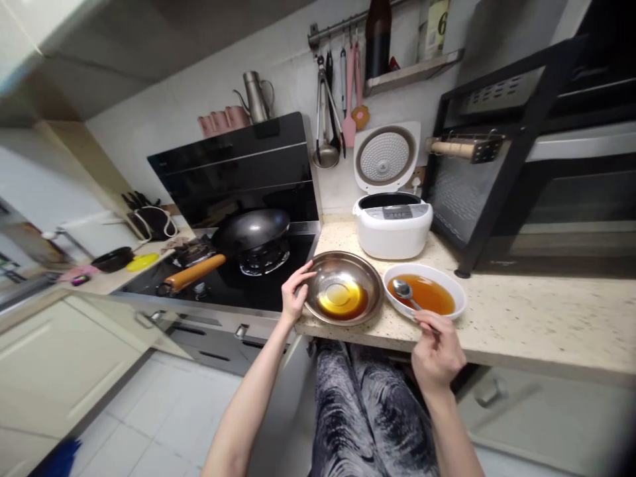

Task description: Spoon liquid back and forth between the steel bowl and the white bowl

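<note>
Our left hand (295, 295) clasps the left rim of the steel bowl (342, 265) of golden liquid (342, 299) on the bench (536, 311); next, metal spoon (403, 289) over white oval dish (462, 300) of amber liquid (433, 295), gripped in our right hand (440, 352).

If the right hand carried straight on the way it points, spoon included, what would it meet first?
Probably the white bowl, at its left rim: the spoon in the right hand points that way, though its height is unclear.
</note>
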Available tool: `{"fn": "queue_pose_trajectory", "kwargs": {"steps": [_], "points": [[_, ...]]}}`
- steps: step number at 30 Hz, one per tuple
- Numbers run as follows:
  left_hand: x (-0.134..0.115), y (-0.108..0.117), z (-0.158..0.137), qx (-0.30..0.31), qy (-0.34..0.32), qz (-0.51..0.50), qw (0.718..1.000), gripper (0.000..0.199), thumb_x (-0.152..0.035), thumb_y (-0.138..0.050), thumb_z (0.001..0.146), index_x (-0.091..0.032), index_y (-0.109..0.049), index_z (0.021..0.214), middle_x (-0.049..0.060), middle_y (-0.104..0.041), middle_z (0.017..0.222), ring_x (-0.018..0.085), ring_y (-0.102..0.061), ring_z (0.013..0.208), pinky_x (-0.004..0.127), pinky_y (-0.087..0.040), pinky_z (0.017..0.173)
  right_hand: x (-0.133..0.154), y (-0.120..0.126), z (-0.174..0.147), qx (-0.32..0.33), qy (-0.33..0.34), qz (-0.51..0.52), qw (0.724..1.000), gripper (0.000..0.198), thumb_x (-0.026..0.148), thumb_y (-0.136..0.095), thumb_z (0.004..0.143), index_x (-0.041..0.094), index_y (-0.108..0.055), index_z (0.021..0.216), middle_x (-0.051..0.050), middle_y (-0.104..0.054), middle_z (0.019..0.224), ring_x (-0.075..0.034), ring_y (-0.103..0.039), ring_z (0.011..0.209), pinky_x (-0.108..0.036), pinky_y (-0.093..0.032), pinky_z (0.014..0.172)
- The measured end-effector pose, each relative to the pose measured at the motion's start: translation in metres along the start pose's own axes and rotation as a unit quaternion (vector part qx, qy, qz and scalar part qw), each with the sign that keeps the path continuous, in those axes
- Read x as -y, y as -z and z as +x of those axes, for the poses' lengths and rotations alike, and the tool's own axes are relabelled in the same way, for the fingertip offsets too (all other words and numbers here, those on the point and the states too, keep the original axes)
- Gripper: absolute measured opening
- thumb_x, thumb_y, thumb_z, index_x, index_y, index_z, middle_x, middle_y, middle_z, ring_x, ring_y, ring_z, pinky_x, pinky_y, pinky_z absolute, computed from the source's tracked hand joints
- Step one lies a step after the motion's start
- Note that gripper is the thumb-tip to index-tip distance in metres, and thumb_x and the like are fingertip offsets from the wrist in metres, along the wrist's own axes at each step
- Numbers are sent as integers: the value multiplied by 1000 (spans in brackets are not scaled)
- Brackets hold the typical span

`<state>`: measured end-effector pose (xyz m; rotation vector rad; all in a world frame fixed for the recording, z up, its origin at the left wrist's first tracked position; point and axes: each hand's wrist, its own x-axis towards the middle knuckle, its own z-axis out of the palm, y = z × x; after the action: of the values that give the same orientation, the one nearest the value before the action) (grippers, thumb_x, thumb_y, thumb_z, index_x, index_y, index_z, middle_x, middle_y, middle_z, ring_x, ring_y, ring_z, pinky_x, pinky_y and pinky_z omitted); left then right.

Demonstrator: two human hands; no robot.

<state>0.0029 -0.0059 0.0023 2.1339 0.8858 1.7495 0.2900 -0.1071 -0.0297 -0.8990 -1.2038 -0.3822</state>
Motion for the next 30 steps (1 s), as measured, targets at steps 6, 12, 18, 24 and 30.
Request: {"fn": "queue_pose_trajectory", "kwargs": {"steps": [6, 12, 18, 24, 30], "points": [[3, 0, 0, 1, -14, -1, 1000, 40, -48, -53, 100, -20, -77, 116, 16, -66, 143, 35, -64, 132, 57, -51, 111, 1, -3, -1, -8, -2, 19, 1000, 12, 17, -55, 100, 21, -66, 98, -5, -73, 86, -19, -72, 82, -34, -59, 79], [1, 2, 0, 3, -7, 4, 1000, 38, -47, -54, 99, -21, -77, 115, 15, -67, 142, 36, -65, 132, 58, -52, 110, 2, -2, -2, -10, -33, 8, 999, 14, 23, -53, 102, 22, -65, 96, -5, -73, 85, -20, -72, 81, -35, -59, 78], [0, 2, 0, 4, -8, 10, 1000, 39, -46, -53, 100, -20, -77, 116, 15, -67, 142, 35, -64, 133, 58, -51, 112, 4, -1, 2, -5, -8, 2, 1000, 13, 20, -53, 102, 22, -65, 99, -4, -73, 87, -19, -73, 83, -34, -59, 79], [2, 2, 0, 3, -6, 16, 1000, 41, -49, -52, 100, -20, -77, 116, 15, -67, 142, 34, -64, 132, 58, -51, 112, -1, 0, 2, 44, 57, -30, 997, 15, 15, -53, 100, 22, -66, 101, -6, -74, 88, -20, -73, 85, -36, -59, 79], [-1, 2, 0, 2, -2, 18, 1000, 42, -50, -52, 100, -20, -77, 115, 15, -67, 142, 34, -64, 133, 57, -50, 112, -3, 0, 4, 69, 90, -34, 993, 23, 8, -51, 98, 22, -67, 106, -6, -75, 88, -21, -73, 85, -37, -59, 77]]}}
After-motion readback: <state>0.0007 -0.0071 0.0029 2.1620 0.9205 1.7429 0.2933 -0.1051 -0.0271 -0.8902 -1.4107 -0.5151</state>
